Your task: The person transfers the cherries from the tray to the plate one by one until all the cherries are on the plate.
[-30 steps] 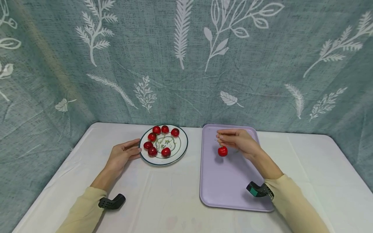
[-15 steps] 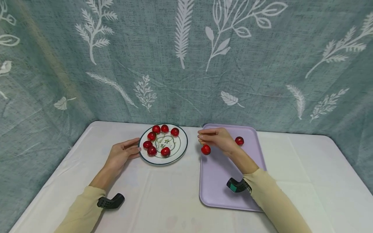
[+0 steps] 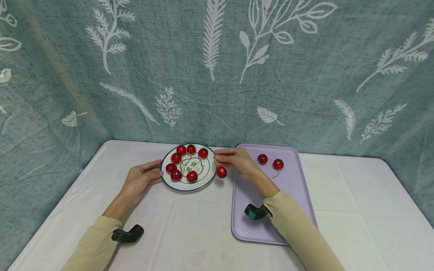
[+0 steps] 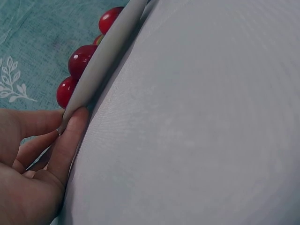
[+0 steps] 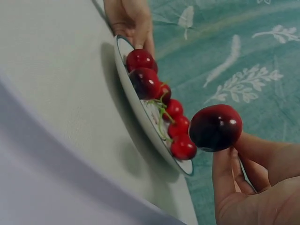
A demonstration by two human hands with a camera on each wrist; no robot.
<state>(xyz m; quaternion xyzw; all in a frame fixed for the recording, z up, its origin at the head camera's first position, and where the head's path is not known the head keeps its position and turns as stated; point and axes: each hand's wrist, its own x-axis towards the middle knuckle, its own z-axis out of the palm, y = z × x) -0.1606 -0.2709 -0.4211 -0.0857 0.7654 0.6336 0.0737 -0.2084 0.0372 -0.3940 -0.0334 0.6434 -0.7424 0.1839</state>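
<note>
A white plate [image 3: 207,179] with a dark green rim line holds several red cherries [image 3: 191,176]. My left hand [image 3: 138,180] pinches the plate's left edge between thumb and fingers, seen up close in the left wrist view, where the fingers [image 4: 68,145] meet the rim. My right hand [image 3: 235,161] hovers by the plate's right edge. From its fingertips a single cherry [image 3: 221,172] hangs by its stem, just outside the rim; in the right wrist view this cherry [image 5: 216,127] looks dark red, and its stem is mostly hidden.
Right of the plate lies a lilac tray [image 3: 257,226], partly under my right forearm. Two cherries with stems rest on it, one near its middle [image 3: 262,159] and another cherry [image 3: 278,164] to the right. A patterned green curtain [image 3: 217,113] hangs behind the white-covered table [image 3: 176,233].
My right hand has carried the hanging cherry leftward from above the tray to the plate's right edge, uncovering two cherries on the tray. My left hand stays at the plate.
</note>
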